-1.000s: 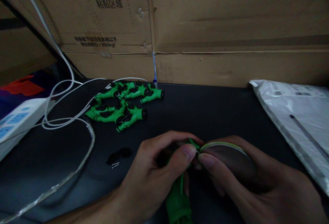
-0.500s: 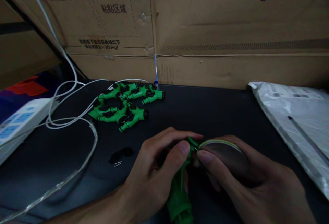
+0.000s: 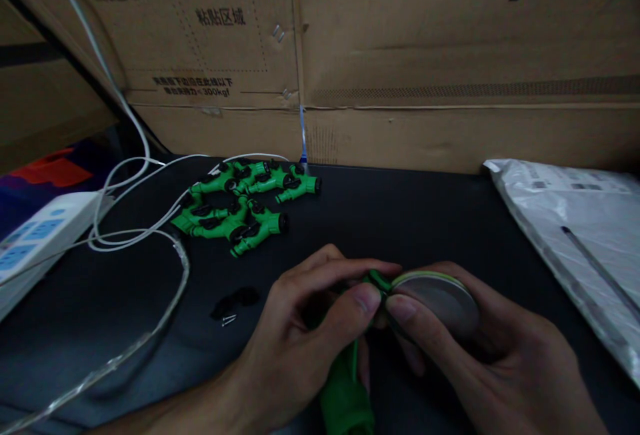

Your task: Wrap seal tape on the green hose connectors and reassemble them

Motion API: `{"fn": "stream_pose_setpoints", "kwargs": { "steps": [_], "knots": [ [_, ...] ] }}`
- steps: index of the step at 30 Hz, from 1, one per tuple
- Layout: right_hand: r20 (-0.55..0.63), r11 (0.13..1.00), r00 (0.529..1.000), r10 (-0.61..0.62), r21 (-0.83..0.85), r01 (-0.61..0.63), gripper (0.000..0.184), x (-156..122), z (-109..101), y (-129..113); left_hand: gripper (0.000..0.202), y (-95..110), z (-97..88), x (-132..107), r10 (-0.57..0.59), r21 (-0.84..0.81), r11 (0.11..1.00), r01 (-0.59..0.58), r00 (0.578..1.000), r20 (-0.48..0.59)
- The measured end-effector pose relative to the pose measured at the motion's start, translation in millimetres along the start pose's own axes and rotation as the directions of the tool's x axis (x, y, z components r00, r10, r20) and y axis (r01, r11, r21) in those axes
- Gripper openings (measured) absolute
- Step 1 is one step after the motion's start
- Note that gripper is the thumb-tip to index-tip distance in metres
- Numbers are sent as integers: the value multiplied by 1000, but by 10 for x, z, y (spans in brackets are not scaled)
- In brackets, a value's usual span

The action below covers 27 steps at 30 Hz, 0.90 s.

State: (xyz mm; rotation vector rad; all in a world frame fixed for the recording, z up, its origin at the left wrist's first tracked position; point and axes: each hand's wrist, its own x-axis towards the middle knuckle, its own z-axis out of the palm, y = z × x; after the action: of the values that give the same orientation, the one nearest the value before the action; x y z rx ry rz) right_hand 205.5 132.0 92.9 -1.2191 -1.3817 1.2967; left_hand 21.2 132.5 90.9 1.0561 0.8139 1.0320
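My left hand (image 3: pixel 320 328) is closed round a green plastic hose splitter (image 3: pixel 347 388), its thick end pointing down toward me. One of its narrow ends (image 3: pixel 379 280) shows past my left fingertips. My right hand (image 3: pixel 495 348) pinches a round grey disc with a yellow-green rim (image 3: pixel 443 298) between thumb and fingers. The disc's near edge meets the splitter's narrow end, where my fingertips hide the contact. Left of my hands lie small black parts (image 3: pixel 235 300) and a few little screws (image 3: pixel 229 320) on the dark tabletop (image 3: pixel 400 215).
Several green splitters with black levers (image 3: pixel 257 225) lie in a cluster at the back left. White cables (image 3: pixel 150 232) loop beside a white power strip (image 3: pixel 45 228). A silvery plastic mailer bag (image 3: pixel 575 222) lies at right. Large cardboard boxes (image 3: pixel 400 48) wall the back.
My right hand has tilted the disc so more of its grey face shows. My left thumb and fingertips have shifted slightly right along the splitter.
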Motion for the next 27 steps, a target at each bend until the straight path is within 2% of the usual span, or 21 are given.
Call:
{"fn": "stream_pose_setpoints", "kwargs": {
  "steps": [4,8,16,22,25,27],
  "knots": [
    [-30,1000,1000,4,-7,-4,12,-3,2,-7,20,20,3,10,1,-7,1000,-1,1000,-15],
    [-12,1000,1000,-6,-19,6,12,-11,-8,-14,19,25,12,22,-7,-30,1000,6,999,-35],
    [-61,984,996,-58,-171,47,13,24,41,-66,21,30,7,62,-15,67,998,23,993,-117],
    [-25,958,998,-63,-280,53,25,32,30,-103,25,65,-2,88,-45,52,997,51,992,-116],
    [22,953,999,-40,-299,45,28,60,-29,-119,29,71,-45,118,-47,57,997,58,982,-180],
    [76,966,996,-36,-252,54,28,78,-65,-138,31,64,-72,149,-38,64,996,55,970,-240]
  ]
}}
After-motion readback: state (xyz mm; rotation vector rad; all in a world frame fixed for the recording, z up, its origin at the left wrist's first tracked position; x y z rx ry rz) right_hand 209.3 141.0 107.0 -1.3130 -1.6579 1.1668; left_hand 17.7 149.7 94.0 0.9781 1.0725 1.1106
